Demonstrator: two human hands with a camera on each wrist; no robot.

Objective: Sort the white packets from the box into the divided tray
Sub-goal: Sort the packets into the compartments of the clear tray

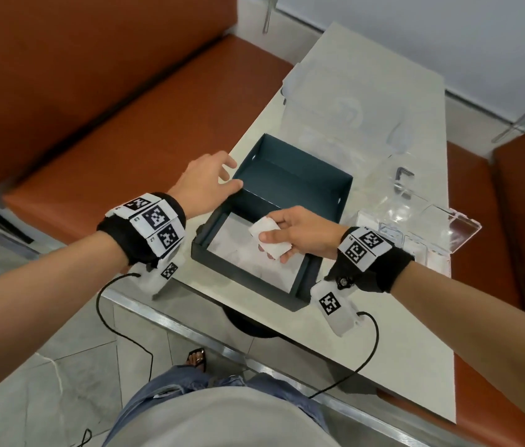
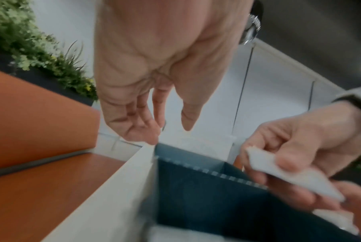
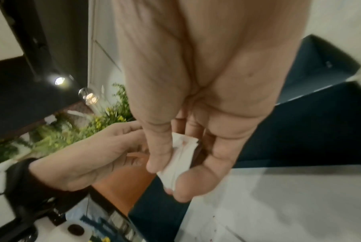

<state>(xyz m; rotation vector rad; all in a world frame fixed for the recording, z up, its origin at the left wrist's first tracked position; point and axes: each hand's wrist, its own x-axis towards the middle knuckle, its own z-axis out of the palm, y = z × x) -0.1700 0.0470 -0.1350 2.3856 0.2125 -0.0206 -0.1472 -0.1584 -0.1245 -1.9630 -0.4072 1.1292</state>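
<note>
- The right hand (image 1: 296,232) pinches a white packet (image 1: 269,237) between thumb and curled fingers, held above the open dark box (image 1: 251,269).
- From the right wrist view the same packet (image 3: 180,159) shows creased and folded, the thumb on one face and the fingertips (image 3: 154,165) on the other.
- More white packets (image 1: 238,250) lie flat on the floor of the box, directly beneath the right hand.
- The left hand (image 1: 206,180) is spread and holds nothing; its fingers reach toward the left far corner of the raised box lid (image 1: 290,182). Whether the fingertips touch the lid edge cannot be told.
- In the left wrist view the left hand's fingers (image 2: 138,124) hang relaxed just above the lid's corner, with the right hand (image 2: 307,147) and its packet (image 2: 295,178) just beside.
- The clear divided tray (image 1: 416,240) sits on the bench (image 1: 367,350) to the right of the right hand, just beside the box; white packets lie in its near compartments.
- A clear plastic container (image 1: 335,101) stands on the bench beyond both hands.
</note>
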